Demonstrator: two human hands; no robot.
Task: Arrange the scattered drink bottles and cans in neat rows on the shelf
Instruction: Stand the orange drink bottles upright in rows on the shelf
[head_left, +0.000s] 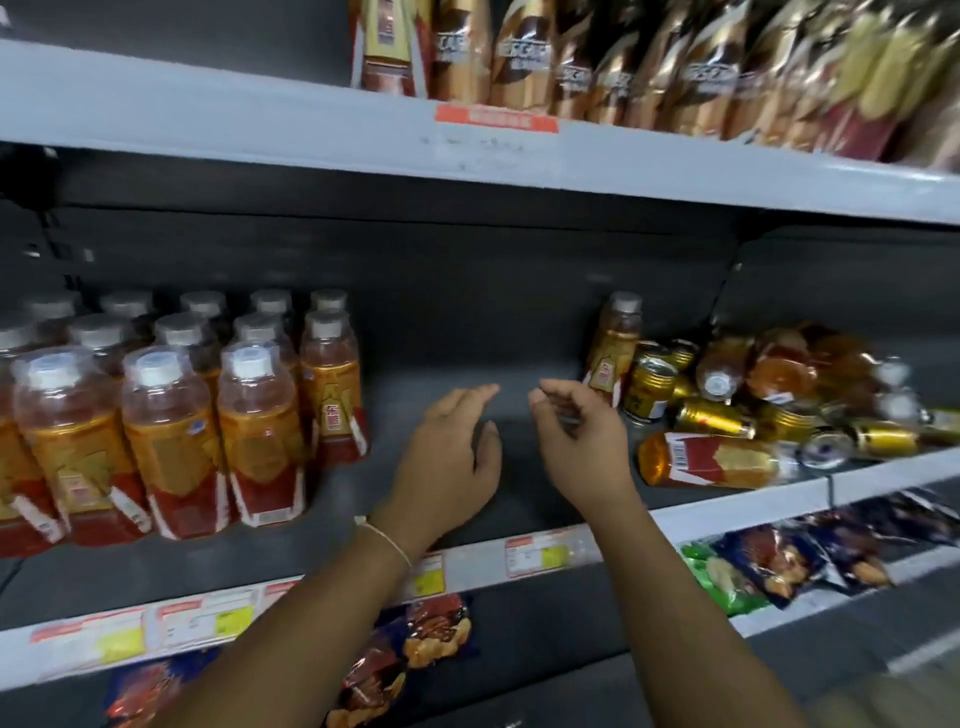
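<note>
- Head view: toward the left end of the dark grey metal shelf I see clear plastic bottles of amber drink with red-and-gold labels and grey caps, upright in neat rows running front to back. I judge that part done.
- Toward the right end lies the jumbled heap of gold cans and toppled bottles, some on their sides near the front edge; one bottle stands upright at its back-left. This is what remains.
- My left hand and right hand hover over the bare middle stretch; left fingers loosely spread, right fingers curled, holding nothing.
- The open middle gives room for new rows; the shelf above limits lifting height.
</note>
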